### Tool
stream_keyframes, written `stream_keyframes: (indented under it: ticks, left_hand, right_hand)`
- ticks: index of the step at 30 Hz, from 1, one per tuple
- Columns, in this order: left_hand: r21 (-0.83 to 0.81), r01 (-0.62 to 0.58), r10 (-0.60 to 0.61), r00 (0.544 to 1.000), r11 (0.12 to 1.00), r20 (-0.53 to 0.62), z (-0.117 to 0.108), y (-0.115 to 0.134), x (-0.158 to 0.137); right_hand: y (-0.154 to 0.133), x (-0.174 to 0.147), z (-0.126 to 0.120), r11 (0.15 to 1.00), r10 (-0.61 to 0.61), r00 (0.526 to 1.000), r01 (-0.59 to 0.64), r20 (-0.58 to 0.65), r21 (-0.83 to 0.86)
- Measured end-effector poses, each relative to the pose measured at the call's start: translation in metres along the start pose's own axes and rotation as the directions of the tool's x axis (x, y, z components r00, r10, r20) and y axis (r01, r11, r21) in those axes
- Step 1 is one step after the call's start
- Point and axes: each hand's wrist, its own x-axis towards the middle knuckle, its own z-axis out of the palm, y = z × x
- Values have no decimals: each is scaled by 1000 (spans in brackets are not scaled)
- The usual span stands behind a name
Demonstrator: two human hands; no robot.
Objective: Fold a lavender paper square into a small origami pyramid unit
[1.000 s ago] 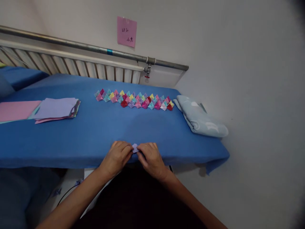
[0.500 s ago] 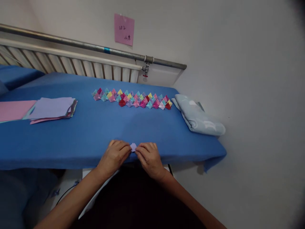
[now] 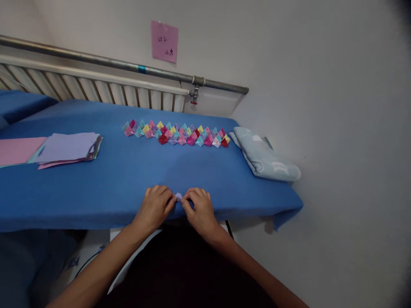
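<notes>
Hands (image 3: 178, 209) pinch lilac paper piece (image 3: 178, 196) — table edge.

pink wall note (image 3: 165, 41) — handwritten marks, too small to read

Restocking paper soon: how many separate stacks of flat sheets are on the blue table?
2: a lilac-topped stack at left, and a pink stack beside it, cut off by the frame edge.

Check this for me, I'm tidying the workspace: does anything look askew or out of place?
Little stands out. The folded paper pieces sit in neat rows and the paper stack is only slightly fanned. The blue cloth droops unevenly at its near right corner.
</notes>
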Motion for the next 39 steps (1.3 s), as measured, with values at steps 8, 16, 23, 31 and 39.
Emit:
stream_keyframes:
  ticks: [8, 16, 23, 31, 39]
  left_hand:
    - [-40, 105, -101, 990, 994, 93, -2, 0, 11]
    - [-29, 157, -148, 968, 987, 204, -6, -5, 24]
    - [1, 193, -188, 953, 981, 237, -12, -8, 29]
    - [12, 216, -208, 927, 976, 313, -17, -11, 34]
    - [-29, 206, -176, 895, 978, 410, -28, -22, 36]
  right_hand:
    - [2, 3, 2, 1000, 21, 1000, -22, -13, -20]
    - [1, 9, 1, 998, 64, 997, -63, 37, -19]
    - [3, 17, -5, 993, 122, 984, -122, 132, -6]
    - [6, 20, -5, 991, 130, 979, -132, 156, 2]
    - [4, 19, -6, 990, 139, 977, -141, 163, 1]
